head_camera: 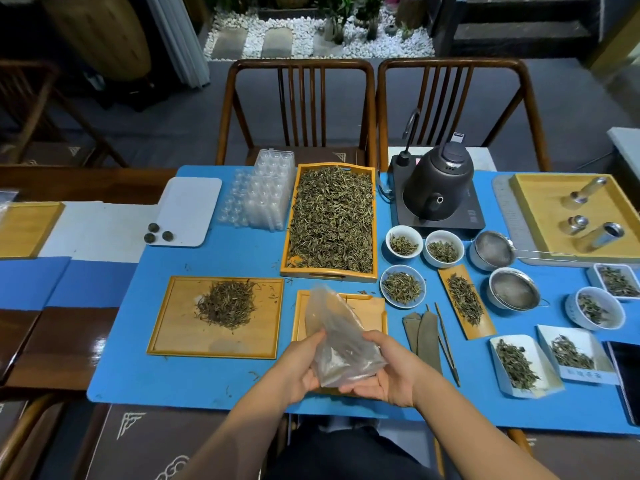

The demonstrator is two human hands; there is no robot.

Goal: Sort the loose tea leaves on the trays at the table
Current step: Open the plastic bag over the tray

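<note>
Blue matting (214, 368) covers the table nearest the person. Above its near edge, both hands hold a clear plastic bag (337, 344): the left hand (297, 367) grips the bag's lower left side with curled fingers, and the right hand (382, 374) cups it from below and the right, thumb against the plastic. Under the bag lies a small wooden tray (367, 308). To its left, a flat wooden tray (180, 327) carries a small heap of tea leaves (227, 303). Further back, a deep tray (330, 220) is filled with loose leaves. Right of it stand three white bowls (403, 285) of leaves, then a dark kettle (438, 183). Two wooden chairs (298, 109) stand beyond the table.
</note>
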